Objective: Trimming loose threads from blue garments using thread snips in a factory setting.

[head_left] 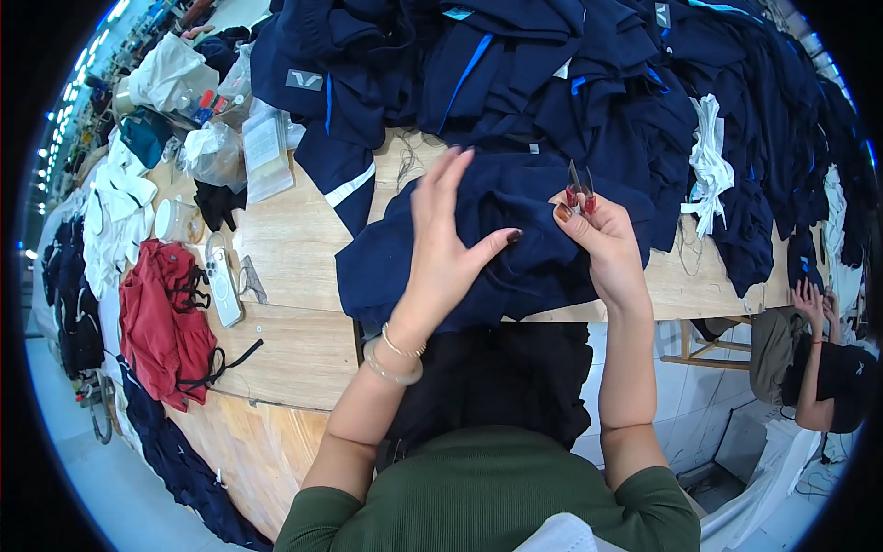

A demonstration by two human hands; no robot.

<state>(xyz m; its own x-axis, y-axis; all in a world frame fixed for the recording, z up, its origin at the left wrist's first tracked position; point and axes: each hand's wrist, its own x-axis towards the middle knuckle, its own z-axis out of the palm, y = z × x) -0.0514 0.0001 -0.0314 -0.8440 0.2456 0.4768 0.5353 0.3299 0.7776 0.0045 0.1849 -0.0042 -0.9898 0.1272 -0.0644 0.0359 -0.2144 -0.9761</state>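
The right hand [607, 244] grips red-handled thread snips [575, 196]; the left hand [439, 241] (empty, fingers spread) is over the rumpled navy garment [543, 267], which lies on the table [299, 267] beneath both hands.

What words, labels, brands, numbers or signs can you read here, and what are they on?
No words or numbers are clear enough to quote.
Grey patch on a navy garment: a pale angular mark.
Pale patch at the top: too small to make out.
Pale sheet, upper left: faint print, unreadable.
Co-worker's black top: tiny pale mark, too blurred.
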